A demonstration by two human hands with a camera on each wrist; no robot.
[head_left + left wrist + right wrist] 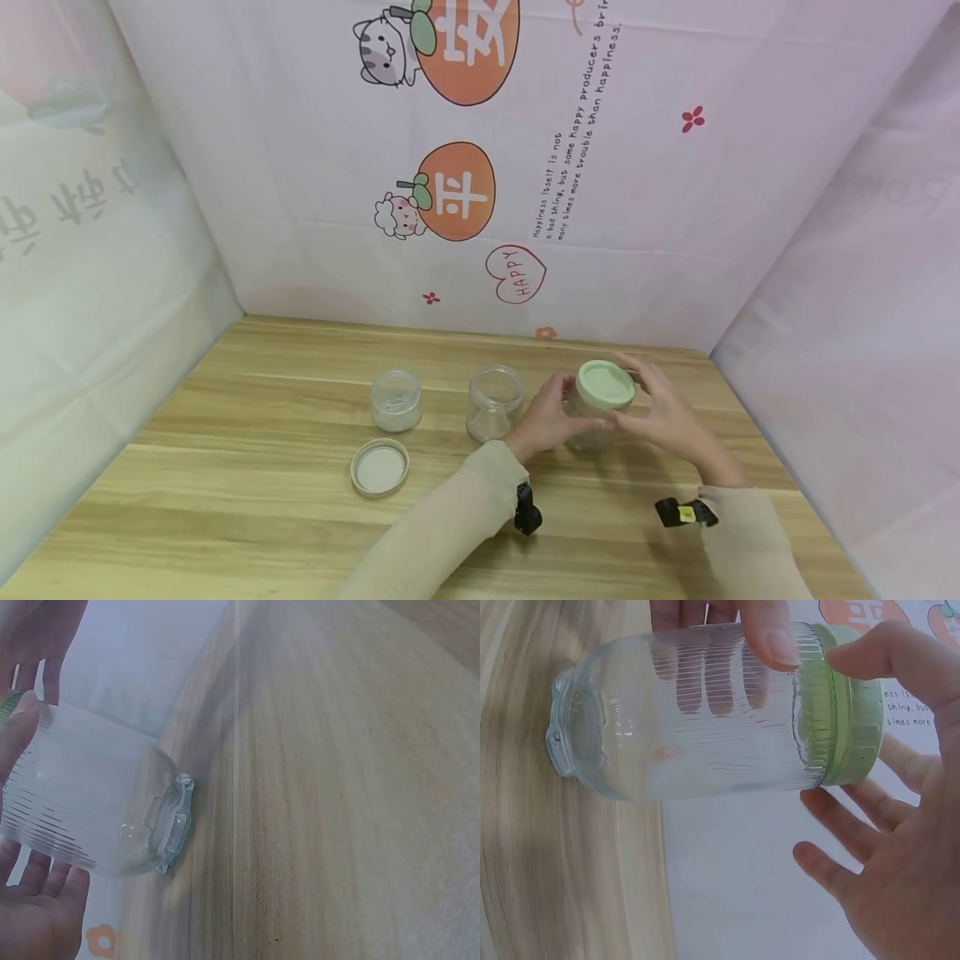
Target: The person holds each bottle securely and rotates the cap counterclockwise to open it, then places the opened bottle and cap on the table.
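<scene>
A clear ribbed glass jar (pixel 712 735) with a pale green lid (pixel 605 384) on its top stands at the right side of the table, its base close to the wood. My left hand (pixel 551 421) grips the jar's body from the left, thumb in front and fingers behind the glass. From the right, my right hand (pixel 667 421) holds the lid, its thumb pressing one side of the rim and fingers round the other. In the left wrist view, the jar's thick scalloped base (pixel 174 825) shows near the tabletop.
An open clear jar (pixel 497 404) is just left of my left hand. Farther left are a shorter clear jar (pixel 396 402) and, in front of it, a loose pale round lid (pixel 379 468). Printed white cloth (pixel 622 275) walls the wooden table (pixel 225 500) at back and sides.
</scene>
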